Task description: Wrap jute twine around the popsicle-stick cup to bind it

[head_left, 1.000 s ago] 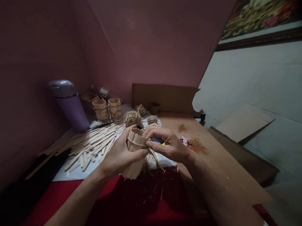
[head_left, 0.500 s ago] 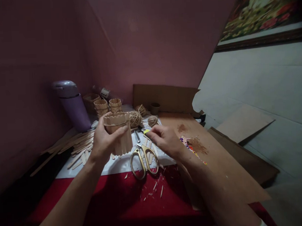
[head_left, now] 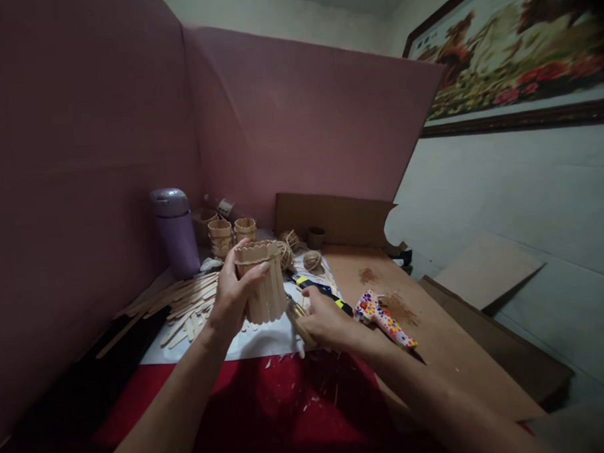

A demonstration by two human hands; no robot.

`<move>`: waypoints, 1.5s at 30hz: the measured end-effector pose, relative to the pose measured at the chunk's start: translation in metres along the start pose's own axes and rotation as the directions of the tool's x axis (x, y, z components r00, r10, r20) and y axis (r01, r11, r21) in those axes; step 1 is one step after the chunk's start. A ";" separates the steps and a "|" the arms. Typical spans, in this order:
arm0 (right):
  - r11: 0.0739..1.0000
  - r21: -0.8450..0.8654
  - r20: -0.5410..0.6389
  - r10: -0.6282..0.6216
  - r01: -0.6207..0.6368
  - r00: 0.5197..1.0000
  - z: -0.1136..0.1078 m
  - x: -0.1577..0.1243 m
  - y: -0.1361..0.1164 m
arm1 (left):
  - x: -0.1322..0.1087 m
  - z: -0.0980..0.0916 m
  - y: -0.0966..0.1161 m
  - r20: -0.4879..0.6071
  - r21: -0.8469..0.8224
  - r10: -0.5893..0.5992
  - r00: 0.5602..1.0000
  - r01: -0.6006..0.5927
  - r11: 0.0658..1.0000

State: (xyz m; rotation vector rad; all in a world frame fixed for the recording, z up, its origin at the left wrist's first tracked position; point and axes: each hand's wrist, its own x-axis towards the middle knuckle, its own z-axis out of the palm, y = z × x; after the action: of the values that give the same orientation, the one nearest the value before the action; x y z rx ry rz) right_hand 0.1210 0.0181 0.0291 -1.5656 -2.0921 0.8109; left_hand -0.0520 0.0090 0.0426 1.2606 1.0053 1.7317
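Note:
My left hand (head_left: 231, 291) is wrapped round a cup of upright wooden sticks (head_left: 265, 291), its thumb across the front and a cord round the upper part. To the right of the cup, my right hand (head_left: 324, 317) is closed on the gold-handled scissors (head_left: 296, 309), whose handles are partly hidden by the fingers. Just behind the right hand lies a black and yellow utility knife (head_left: 343, 306). Balls of twine (head_left: 312, 260) rest behind the cup.
Loose wooden sticks (head_left: 185, 305) spread at the left near a purple flask (head_left: 177, 242). Small stick cups (head_left: 221, 238) stand behind. A flower-patterned glue gun (head_left: 386, 321) lies on the brown board (head_left: 453, 373) at the right. Scraps dot the red cloth (head_left: 270, 415).
My right hand has left the yellow part of the knife and closed on the scissors, which have shifted and turned. The view has tilted up; my left hand still holds the cup.

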 end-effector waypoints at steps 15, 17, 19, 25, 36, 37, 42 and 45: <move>0.913 0.407 0.017 -0.003 -0.004 1.000 -0.078 -0.097 0.011 | -0.005 0.006 -0.002 0.009 -0.129 -0.118 0.993 0.118 0.985; 0.975 0.195 -0.059 -0.097 0.107 0.994 -0.084 -0.104 0.007 | -0.005 0.007 -0.004 -0.004 -0.079 -0.096 0.995 0.095 0.992; 0.985 -0.040 -0.102 -0.170 0.167 0.980 -0.087 -0.108 0.005 | -0.004 0.008 -0.006 -0.025 -0.015 -0.049 0.998 0.049 0.999; 0.844 -0.433 -0.161 -0.418 0.317 0.894 -0.084 -0.107 0.011 | -0.005 0.011 -0.010 -0.050 0.145 0.112 0.992 -0.103 0.984; 0.704 -0.637 -0.179 -0.532 0.315 0.827 -0.084 -0.109 0.012 | -0.006 0.012 -0.010 -0.031 0.240 0.236 0.971 -0.222 0.945; 0.697 -0.646 -0.179 -0.535 0.312 0.826 -0.084 -0.109 0.013 | -0.007 0.012 -0.010 -0.030 0.244 0.238 0.971 -0.224 0.944; 0.660 -0.682 -0.174 -0.567 0.317 0.805 -0.083 -0.107 0.016 | -0.008 0.014 -0.009 -0.033 0.287 0.277 0.960 -0.256 0.923; 0.654 -0.684 -0.174 -0.577 0.324 0.798 -0.083 -0.108 0.015 | -0.009 0.015 -0.009 -0.028 0.322 0.294 0.955 -0.270 0.907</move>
State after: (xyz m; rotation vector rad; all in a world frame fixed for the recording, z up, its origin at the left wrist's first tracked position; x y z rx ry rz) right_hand 0.2149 -0.0645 0.0840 -1.1969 -2.4032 -0.4098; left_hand -0.0345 0.0070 0.0341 1.6210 1.2303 1.9009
